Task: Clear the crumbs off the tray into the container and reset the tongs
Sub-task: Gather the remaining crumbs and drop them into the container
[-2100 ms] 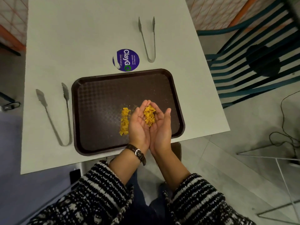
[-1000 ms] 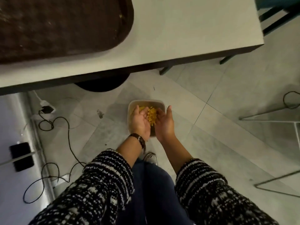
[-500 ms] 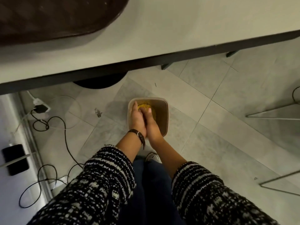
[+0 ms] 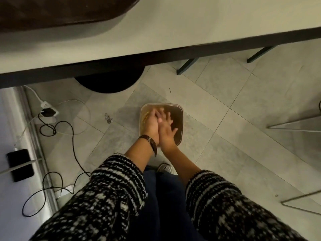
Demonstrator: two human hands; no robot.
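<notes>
A clear square container [image 4: 179,119] stands on the tiled floor below the table edge. Both my hands hover over it, palms pressed together. My left hand [image 4: 150,122] wears a watch and lies against my right hand [image 4: 166,129], whose fingers are spread straight. A few yellow crumbs [image 4: 145,117] show inside the container at its left wall, mostly hidden by the hands. The dark brown tray [image 4: 60,13] lies on the table at the top left, only its near corner in view. The tongs are out of view.
The pale table [image 4: 191,23] with its dark front edge spans the top. Its round black base [image 4: 109,82] stands behind the container. Black cables [image 4: 73,141] and a power strip [image 4: 47,110] lie on the floor at left. Chair legs [image 4: 186,66] stand at the upper right.
My cupped hands carried the crumbs from the tray down to the floor container. They have since closed palm to palm over it, with the right fingers now spread.
</notes>
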